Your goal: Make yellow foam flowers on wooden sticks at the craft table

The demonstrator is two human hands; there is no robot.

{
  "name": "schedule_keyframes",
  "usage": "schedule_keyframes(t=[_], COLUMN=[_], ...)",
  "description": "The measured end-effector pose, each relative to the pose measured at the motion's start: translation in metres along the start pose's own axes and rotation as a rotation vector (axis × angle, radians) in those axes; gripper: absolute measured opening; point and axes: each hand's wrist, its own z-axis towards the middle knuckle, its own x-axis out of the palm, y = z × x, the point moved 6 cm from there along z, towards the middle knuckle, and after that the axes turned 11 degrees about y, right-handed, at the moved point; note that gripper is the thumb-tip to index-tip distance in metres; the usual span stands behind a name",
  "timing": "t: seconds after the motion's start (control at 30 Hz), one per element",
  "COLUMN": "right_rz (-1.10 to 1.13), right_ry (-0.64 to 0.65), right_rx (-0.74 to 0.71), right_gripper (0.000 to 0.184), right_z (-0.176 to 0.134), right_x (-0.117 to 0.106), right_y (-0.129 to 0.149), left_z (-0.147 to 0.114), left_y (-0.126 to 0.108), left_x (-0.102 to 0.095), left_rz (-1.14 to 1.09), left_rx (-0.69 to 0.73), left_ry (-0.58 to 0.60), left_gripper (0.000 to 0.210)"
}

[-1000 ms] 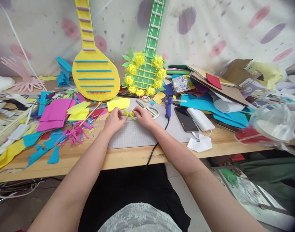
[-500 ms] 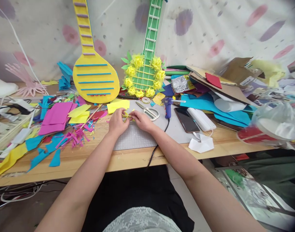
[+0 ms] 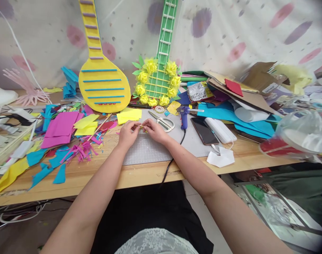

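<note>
My left hand (image 3: 128,133) and my right hand (image 3: 154,129) meet above the grey cutting mat (image 3: 145,151), fingertips pinched together. Between them is a small piece of yellow paper (image 3: 141,127), mostly covered by the fingers; its exact shape is hard to make out. Just behind the left hand lies a stack of yellow paper (image 3: 129,115). A pair of scissors (image 3: 165,123) with white handles rests beside the right hand. Farther right, a purple hot glue gun (image 3: 184,118) sits on the mat with its cord running to the front edge.
A yellow cardboard instrument (image 3: 104,84) and a green one with yellow paper flowers (image 3: 158,84) lean against the back curtain. Paper scraps (image 3: 80,150) litter the left. On the right are a phone (image 3: 204,131), stacked blue paper (image 3: 253,128) and a bagged red cup (image 3: 274,146).
My fingers have drawn closer around the yellow paper, and less of it shows than before. Both hands stay in about the same place.
</note>
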Motion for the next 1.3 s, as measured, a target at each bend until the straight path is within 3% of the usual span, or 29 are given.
schedule_keyframes(t=[0.17,0.37,0.67,0.77,0.83,1.07,1.23,1.3], right_rz=[0.099,0.163,0.245,0.246,0.228,0.126,-0.064,-0.139], right_ry=[-0.019,-0.036,0.083,0.052,0.013,-0.054,-0.05,-0.022], right_rx=[-0.007,0.065,0.03,0.041,0.037,0.016,0.058,0.068], right_gripper=[0.006,0.013,0.012,0.013,0.018,0.023,0.021,0.021], right_z=[0.004,0.006,0.003,0.003,0.005,0.009,0.002,-0.002], right_x=[0.001,-0.001,0.0,0.0,-0.001,-0.001,-0.005,-0.005], right_y=[-0.004,-0.008,0.001,-0.003,-0.006,-0.009,0.002,0.007], left_z=[0.001,0.001,0.0,-0.002,-0.003,0.003,0.001,-0.001], left_y=[0.005,0.001,0.007,-0.002,-0.009,-0.009,0.024,0.038], left_x=[0.002,0.004,0.002,-0.009,-0.014,-0.004,-0.036,-0.052], left_rz=[-0.071,-0.082,-0.105,-0.009,0.095,0.127,0.069,0.08], left_rx=[-0.035,-0.038,-0.084,-0.024,0.012,0.025,-0.165,-0.234], left_ry=[-0.026,-0.012,-0.06,-0.163,-0.214,-0.15,-0.399,-0.415], left_gripper=[0.019,0.015,0.018,0.028,0.024,0.012,0.025,0.032])
